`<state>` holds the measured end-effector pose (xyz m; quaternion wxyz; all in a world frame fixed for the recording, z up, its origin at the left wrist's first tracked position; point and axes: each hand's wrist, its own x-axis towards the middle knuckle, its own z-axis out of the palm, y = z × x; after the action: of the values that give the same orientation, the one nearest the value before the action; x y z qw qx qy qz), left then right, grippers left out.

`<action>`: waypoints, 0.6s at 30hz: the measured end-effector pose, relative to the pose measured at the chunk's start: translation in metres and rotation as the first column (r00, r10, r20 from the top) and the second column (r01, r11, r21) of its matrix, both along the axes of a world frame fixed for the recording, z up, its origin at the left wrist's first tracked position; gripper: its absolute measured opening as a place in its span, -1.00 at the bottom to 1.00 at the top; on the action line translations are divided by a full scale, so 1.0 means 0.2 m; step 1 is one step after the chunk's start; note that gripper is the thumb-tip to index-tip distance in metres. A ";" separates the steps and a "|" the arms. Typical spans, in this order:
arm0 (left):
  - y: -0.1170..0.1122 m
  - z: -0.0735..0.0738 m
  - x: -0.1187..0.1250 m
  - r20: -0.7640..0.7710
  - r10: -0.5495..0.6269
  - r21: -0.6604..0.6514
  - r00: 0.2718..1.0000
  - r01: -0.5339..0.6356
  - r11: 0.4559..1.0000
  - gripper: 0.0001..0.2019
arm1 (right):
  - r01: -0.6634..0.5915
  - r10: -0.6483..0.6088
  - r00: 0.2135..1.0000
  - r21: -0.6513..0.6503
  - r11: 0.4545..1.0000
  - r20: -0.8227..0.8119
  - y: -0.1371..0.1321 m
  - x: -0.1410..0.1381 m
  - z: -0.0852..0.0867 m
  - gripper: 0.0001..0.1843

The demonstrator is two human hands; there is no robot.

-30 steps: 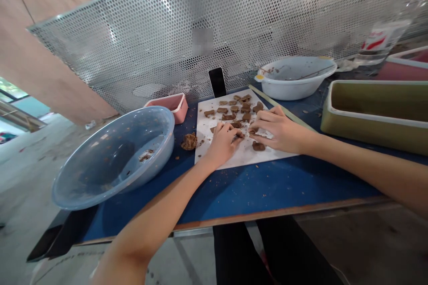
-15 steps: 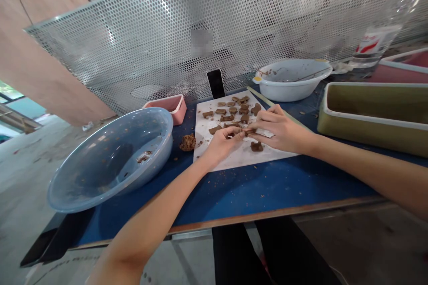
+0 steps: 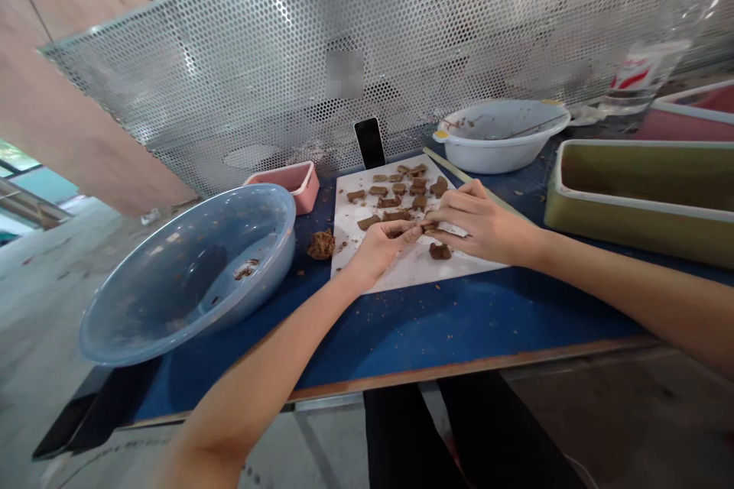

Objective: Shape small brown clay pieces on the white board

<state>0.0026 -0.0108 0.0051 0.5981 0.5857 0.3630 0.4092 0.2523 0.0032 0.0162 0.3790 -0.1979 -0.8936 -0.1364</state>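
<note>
Checking in from my end of the head cam: both hands are over the white board [image 3: 378, 279] on the blue worktop [image 3: 390, 328]. Left hand [image 3: 375, 248] and right hand [image 3: 479, 223] meet right of the board's middle, fingertips drawn in narrow and pinching a small brown piece [image 3: 427, 226] between them — most of it's hidden, so I can't tell its shape.

A brown lump [image 3: 440, 250] sits just below the right hand, toward the board's near edge. More brown blocks [image 3: 398, 189] are spread up to the far edge, crumbs all around. A rough brown clump [image 3: 321, 244] is on the worktop, just beside the board's left edge.

Elsewhere I see a big blue basin [image 3: 172, 279] at the worktop's left edge, a pink box [image 3: 308, 191] behind it, and a phone [image 3: 370, 143] propped upright past the board's far edge. Off the far right corner there's a white bowl [image 3: 498, 157] — and an olive trough [image 3: 642, 220] nearer the worktop's right side.
</note>
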 end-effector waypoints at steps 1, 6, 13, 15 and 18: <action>0.00 0.00 0.00 0.003 0.006 -0.005 1.000 -0.006 1.000 -0.39 | 0.005 -0.005 1.000 0.005 1.000 0.003 0.00 0.00 0.00 -0.82; -0.01 0.00 0.00 0.023 0.009 -0.029 1.000 -0.008 1.000 -0.45 | -0.016 0.016 1.000 0.015 1.000 0.001 0.00 -0.01 -0.01 -0.83; -0.01 0.01 0.01 0.023 -0.003 -0.020 1.000 0.003 1.000 -0.46 | -0.012 0.012 0.999 -0.013 1.000 -0.042 0.00 -0.02 -0.02 -0.86; -0.01 0.02 0.01 0.020 0.000 -0.014 1.000 0.000 1.000 -0.46 | -0.015 0.014 0.999 -0.019 1.000 -0.048 0.00 -0.03 -0.03 -0.88; -0.02 0.01 0.01 0.007 -0.012 0.009 1.000 0.012 1.000 -0.44 | 0.007 -0.013 0.996 -0.075 0.997 -0.085 0.00 -0.04 -0.04 -0.94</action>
<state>0.0053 -0.0141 0.0079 0.5992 0.5889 0.3556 0.4095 0.2435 0.0023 0.0082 0.4084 -0.2221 -0.8801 -0.0964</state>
